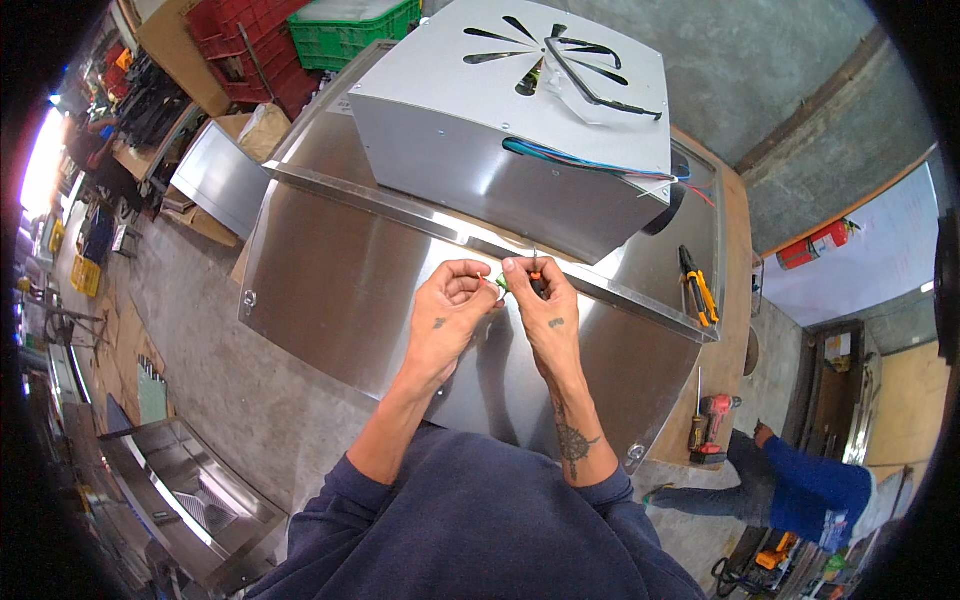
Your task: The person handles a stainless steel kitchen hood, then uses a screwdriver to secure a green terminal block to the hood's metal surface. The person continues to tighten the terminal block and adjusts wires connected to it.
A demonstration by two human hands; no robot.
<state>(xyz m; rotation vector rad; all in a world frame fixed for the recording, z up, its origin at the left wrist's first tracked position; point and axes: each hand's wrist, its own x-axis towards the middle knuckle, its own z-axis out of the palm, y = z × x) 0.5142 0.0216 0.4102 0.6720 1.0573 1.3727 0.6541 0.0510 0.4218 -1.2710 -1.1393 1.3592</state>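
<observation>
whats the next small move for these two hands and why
Perhaps line up the small red piece in the left hand with the green piece at the fingertips of the right hand: they sit close together, and the right hand also holds a screwdriver. Whether they touch is too small to tell.

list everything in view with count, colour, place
Shiny steel panel: 1, silver, centre
Boxy slotted metal housing: 1, grey, top centre
Thin wire bundle: 1, multicoloured, housing's front
Metal pliers: 1, yellow-black, panel's right
Cordless drill: 1, red-black, lower right
Straight screwdriver: 1, yellow-black, beside drill
Rectangular plastic crate: 1, green, top left
Plastic crates: uncounted, red, top left
Cylindrical fire extinguisher: 1, red, right wall
Steel basin: 1, silver, lower left
Co-worker: 1, blue top, lower right
Small piece: 1, green, centre
Slim tool: 1, orange-black, beside green piece
Other objects, people: uncounted, mixed, background
Left hand: 1, bare, centre
Right hand: 1, bare, centre
</observation>
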